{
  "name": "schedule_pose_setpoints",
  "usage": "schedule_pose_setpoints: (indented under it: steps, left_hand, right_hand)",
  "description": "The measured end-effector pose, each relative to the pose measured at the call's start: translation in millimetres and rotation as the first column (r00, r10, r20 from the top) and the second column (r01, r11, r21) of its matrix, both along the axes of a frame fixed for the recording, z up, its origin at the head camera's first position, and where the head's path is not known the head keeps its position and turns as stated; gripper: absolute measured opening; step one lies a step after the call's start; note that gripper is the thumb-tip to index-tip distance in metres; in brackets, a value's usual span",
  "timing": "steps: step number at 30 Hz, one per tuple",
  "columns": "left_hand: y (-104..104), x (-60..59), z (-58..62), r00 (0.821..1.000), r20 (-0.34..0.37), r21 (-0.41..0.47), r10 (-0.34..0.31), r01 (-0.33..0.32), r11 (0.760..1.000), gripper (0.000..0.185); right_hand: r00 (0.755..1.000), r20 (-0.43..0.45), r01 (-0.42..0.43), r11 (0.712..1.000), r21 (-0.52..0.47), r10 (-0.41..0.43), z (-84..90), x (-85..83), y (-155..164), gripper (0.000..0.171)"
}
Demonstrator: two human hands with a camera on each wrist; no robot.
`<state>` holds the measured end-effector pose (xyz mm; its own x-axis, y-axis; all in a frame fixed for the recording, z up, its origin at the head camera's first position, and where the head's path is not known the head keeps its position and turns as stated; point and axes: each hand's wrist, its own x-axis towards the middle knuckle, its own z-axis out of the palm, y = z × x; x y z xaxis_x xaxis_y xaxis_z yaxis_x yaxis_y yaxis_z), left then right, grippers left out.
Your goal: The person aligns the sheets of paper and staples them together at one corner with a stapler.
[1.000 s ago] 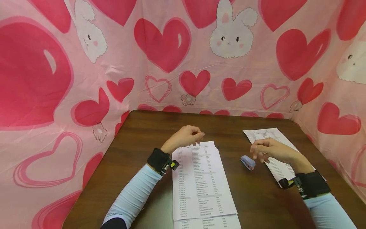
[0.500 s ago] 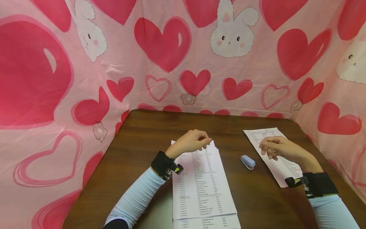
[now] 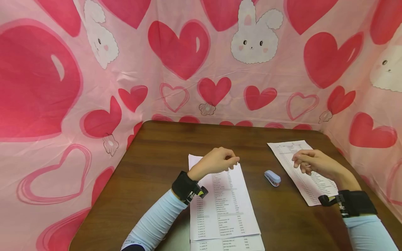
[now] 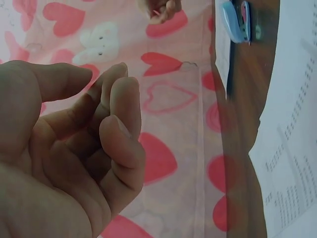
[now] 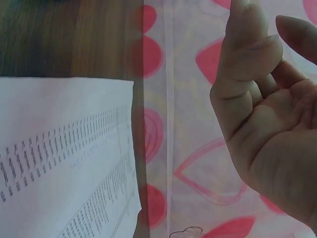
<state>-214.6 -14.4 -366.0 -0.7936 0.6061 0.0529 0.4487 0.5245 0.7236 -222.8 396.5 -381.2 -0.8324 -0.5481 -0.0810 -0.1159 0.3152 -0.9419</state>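
Observation:
My left hand (image 3: 218, 161) hovers over the top end of a stack of printed sheets (image 3: 224, 209). Its fingers are loosely curled with nothing between them, as the left wrist view of the hand (image 4: 84, 134) shows. Over the printed paper (image 3: 284, 150) on the right is my right hand (image 3: 318, 164), fingers loosely bent and holding nothing. In the right wrist view that paper (image 5: 69, 148) lies below the hand (image 5: 267, 99). A small light-blue stapler (image 3: 272, 178) lies on the table between the stack and the right paper.
The brown wooden table (image 3: 169, 139) has rounded far corners. A pink cloth (image 3: 176, 80) with hearts and rabbits hangs behind it and along both sides. A greyish-green flat surface (image 3: 176, 230) shows left of the stack, partly under the left forearm.
My left hand has moved right and a little nearer over the stack. The right hand has moved right, away from the stapler and over the right paper. Stapler and papers stay put.

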Motion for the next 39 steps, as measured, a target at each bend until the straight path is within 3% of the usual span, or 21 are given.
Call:
schedule_pose_setpoints:
  steps: [7, 17, 23, 30, 39]
  left_hand:
    - [12, 5.3, -2.4, 0.998, -0.022, -0.001, -0.067, 0.067, 0.998, 0.022]
    - [23, 7.2, -1.0, 0.998, -0.026, -0.018, -0.065, 0.065, 0.998, 0.022]
    - [33, 10.6, -1.0, 0.996, -0.019, -0.04, -0.081, 0.081, 0.996, 0.025]
    - [42, 13.3, -2.1, 0.996, -0.013, -0.073, -0.093, 0.092, 0.993, 0.028]
    - [59, 18.6, -6.4, 0.993, 0.006, -0.072, -0.121, 0.121, 0.99, 0.027]
  right_hand:
    - [0.999, 0.032, 0.044, 0.999, -0.024, -0.043, -1.8, -2.1, 7, 0.029]
    - [0.99, 0.038, 0.132, 0.991, 0.011, -0.133, -8.1, -1.9, 20, 0.029]
    - [0.976, 0.108, 0.192, 0.981, 0.004, -0.192, -13.0, -4.1, 26, 0.031]
    - [0.965, 0.101, 0.235, 0.97, 0.07, -0.241, -15.6, -6.5, 33, 0.032]
    - [0.958, 0.154, 0.234, 0.971, 0.052, -0.24, -20.8, -8.6, 40, 0.035]
